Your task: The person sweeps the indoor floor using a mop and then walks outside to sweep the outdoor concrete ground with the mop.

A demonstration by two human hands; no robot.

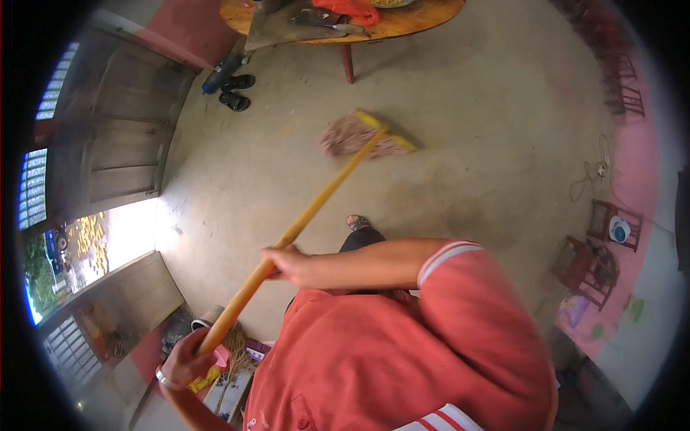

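A string mop with a long wooden handle (318,202) slants across the view. Its yellow head bar and pinkish-grey strands (347,137) lie on the concrete floor (259,161), slightly blurred. My right hand (291,265) is wrapped around the middle of the handle, the arm crossing in front of my body. Close to the handle's near end, my left hand (187,358) grips it, a silver bracelet at the wrist. One sandalled foot (358,222) shows beyond my right forearm.
A wooden table (431,21) holding a red bag and a cleaver stands ahead. Black sandals (235,101) lie near the wooden door (129,116) on the left. Small chairs (574,264) and a cable (579,186) line the right wall. A straw broom (237,350) is by my left hand.
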